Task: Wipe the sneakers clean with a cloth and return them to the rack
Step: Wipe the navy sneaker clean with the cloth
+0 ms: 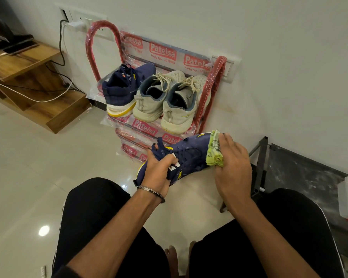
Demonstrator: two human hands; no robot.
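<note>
The navy sneaker with yellow marks is held up above the white floor, just in front of the red shoe rack. The left hand grips its back part, fingers curled around the opening. The right hand holds a folded green cloth and presses it on the toe. On the rack, farther away, sit another navy sneaker and two grey sneakers side by side

Left hand grips navy sneaker; right hand presses cloth on it.
</note>
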